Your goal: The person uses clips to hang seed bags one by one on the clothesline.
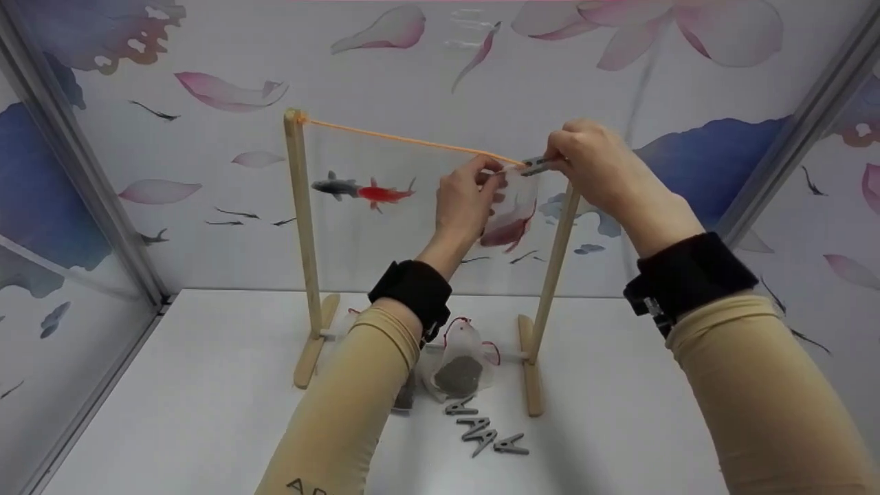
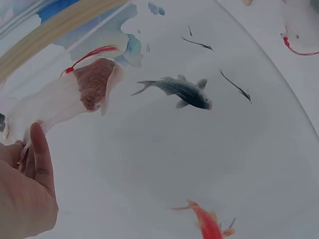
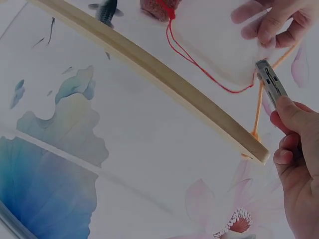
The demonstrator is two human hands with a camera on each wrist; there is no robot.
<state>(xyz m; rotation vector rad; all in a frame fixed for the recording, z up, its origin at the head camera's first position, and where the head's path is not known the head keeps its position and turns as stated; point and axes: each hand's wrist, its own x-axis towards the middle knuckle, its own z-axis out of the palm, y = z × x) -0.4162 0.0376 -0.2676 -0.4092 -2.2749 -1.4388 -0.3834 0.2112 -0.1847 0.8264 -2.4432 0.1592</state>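
My left hand [image 1: 467, 196] pinches the top edge of a translucent white drawstring pouch [image 1: 512, 203] beside an orange cord [image 1: 405, 139]. Reddish-brown contents fill the pouch's lower end, and a red drawstring [image 3: 212, 75] loops along its side. Between thumb and fingers, my right hand [image 1: 608, 165] holds a grey clothespin [image 3: 271, 82]. The clothespin's tip meets the cord and the pouch's upper corner; whether it bites on both cannot be told. In the left wrist view, the pouch [image 2: 60, 102] stretches away from the left fingertips.
Two wooden posts [image 1: 302, 220] on flat feet carry the cord above a white table [image 1: 206, 385]. Below the hands lies a pouch with grey contents [image 1: 458, 376], another dark-filled pouch [image 1: 404, 399] partly behind my left arm, and several grey clothespins [image 1: 511, 445]. Printed panels [image 1: 227, 41] surround the table.
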